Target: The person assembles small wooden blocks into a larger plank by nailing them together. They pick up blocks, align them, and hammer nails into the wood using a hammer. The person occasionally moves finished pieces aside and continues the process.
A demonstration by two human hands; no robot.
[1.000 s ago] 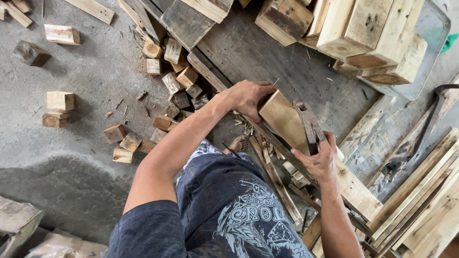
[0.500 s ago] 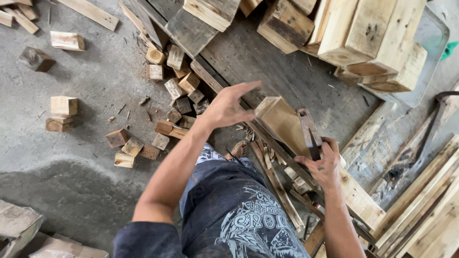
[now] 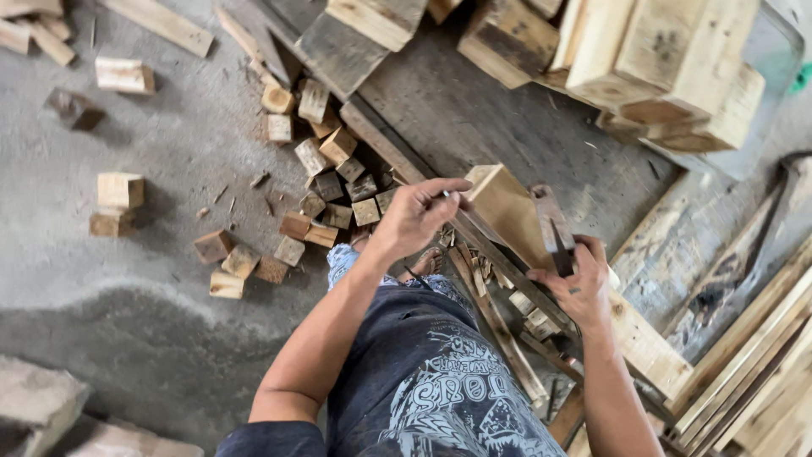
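Head view, the only one, looked straight down over the person's knees to a concrete floor (image 3: 169, 338) strewn with timber.

The left hand (image 3: 419, 216), just left of centre frame, reached toward a pale wooden block (image 3: 507, 211). Its grip was loose, fingers half curled, with thumb and forefinger pinching something thin and dark at the block's near edge. It might have been a nail, but I could not tell. The right hand (image 3: 579, 292), right of centre, had its grip closed round the lower end of a dark metal tool (image 3: 551, 224) whose upper end rose beside the block.

To my eye this was the setting-up stage: the block being steadied and lined up before the tool was used on it. The next move would call for the left fingers to be kept clear of the tool's path and the block kept from rocking.

The block itself looked clean and light-coloured, a squared piece tilted up on long dark slats (image 3: 499, 279), its broad face showing.

A heap of small offcuts (image 3: 326, 182) lay left of the hands, and larger stacked blocks (image 3: 660, 59) filled the upper right.
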